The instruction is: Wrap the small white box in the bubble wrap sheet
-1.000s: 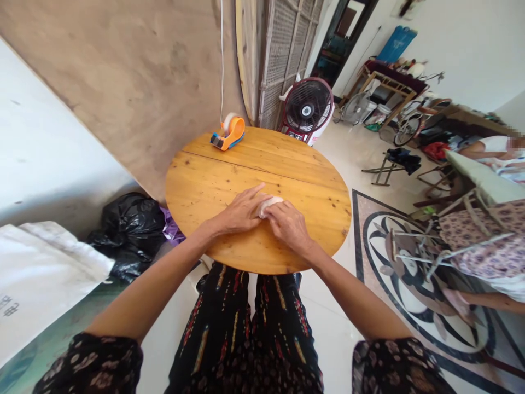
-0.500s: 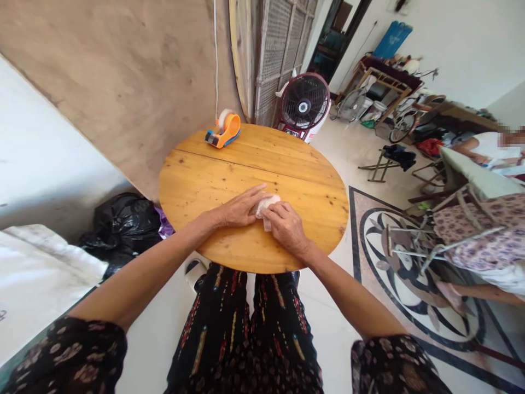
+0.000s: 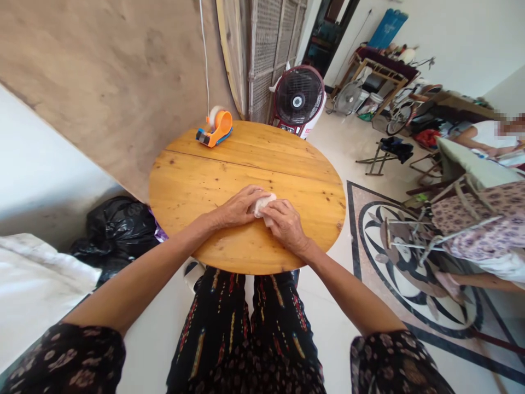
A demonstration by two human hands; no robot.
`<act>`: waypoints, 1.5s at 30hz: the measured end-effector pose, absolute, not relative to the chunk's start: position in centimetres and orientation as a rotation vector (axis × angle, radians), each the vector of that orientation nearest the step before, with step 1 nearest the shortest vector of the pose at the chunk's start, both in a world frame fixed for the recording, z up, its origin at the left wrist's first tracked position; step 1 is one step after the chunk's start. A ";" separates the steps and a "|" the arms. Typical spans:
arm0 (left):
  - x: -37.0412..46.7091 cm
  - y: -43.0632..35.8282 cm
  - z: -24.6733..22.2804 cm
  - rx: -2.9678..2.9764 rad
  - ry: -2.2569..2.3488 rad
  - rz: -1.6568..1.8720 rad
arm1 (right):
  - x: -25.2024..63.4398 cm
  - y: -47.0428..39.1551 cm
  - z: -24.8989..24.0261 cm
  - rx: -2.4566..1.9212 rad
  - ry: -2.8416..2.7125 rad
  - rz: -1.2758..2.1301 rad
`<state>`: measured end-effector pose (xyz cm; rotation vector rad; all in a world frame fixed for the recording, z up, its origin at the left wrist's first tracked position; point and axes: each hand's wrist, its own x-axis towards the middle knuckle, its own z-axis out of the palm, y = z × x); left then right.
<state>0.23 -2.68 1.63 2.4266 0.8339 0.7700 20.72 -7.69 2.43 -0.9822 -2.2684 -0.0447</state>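
Observation:
Both my hands meet near the middle of a round wooden table. Between them is a small pale, whitish object, mostly hidden by my fingers. My left hand curls over its left side with fingers bent around it. My right hand grips it from the right and front. I cannot tell what the object is made of.
An orange tape dispenser stands at the table's far edge. A red floor fan is behind the table. Black bags lie on the floor at left. Another person sits at far right beside a folding frame.
My left index finger, stretched out earlier, has curled in over the pale object. The view has shifted slightly; both hands stay at the same spot on the table.

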 end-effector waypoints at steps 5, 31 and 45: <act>1.3 -3.3 2.0 2.321 0.867 0.900 | 21.1 -7.6 2.6 -0.927 -2.215 -0.031; 0.2 -2.1 6.3 1.648 1.151 0.543 | 22.4 0.4 5.8 -1.012 -1.928 1.371; 1.8 -0.5 3.1 1.430 0.989 0.848 | 23.3 1.6 3.9 -0.996 -1.609 1.527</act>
